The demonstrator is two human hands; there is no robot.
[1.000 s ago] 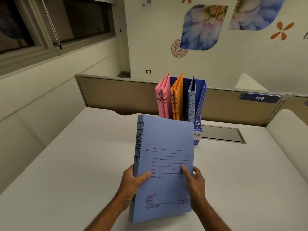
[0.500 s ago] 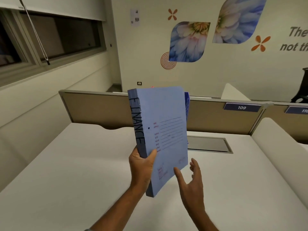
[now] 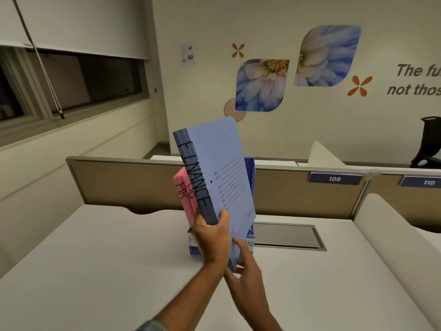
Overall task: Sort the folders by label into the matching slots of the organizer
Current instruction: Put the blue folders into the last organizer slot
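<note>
A light blue folder [image 3: 219, 173] with FINANCE written down its spine is held upright and tilted, above and in front of the blue organizer [image 3: 249, 173]. My left hand [image 3: 211, 237] grips its lower spine. My right hand [image 3: 245, 266] has its fingers apart under the folder's bottom corner, touching it. Two pink folders [image 3: 185, 194] marked HR stand in the organizer's left slot. The held folder hides the other slots; part of a white slot label [image 3: 249, 243] shows at the organizer's base.
The white desk [image 3: 95, 259] has a grey cable hatch [image 3: 286, 235] right of the organizer. A tan partition [image 3: 124, 182] with plates 109 and 110 runs behind it. A white divider [image 3: 393, 230] bounds the right side, and a black chair [image 3: 429, 144] stands beyond.
The FINANCE folder rose and moved forward to the organizer, tilting left. My right hand let go of its cover, then came back under its bottom corner. The camera tilted up.
</note>
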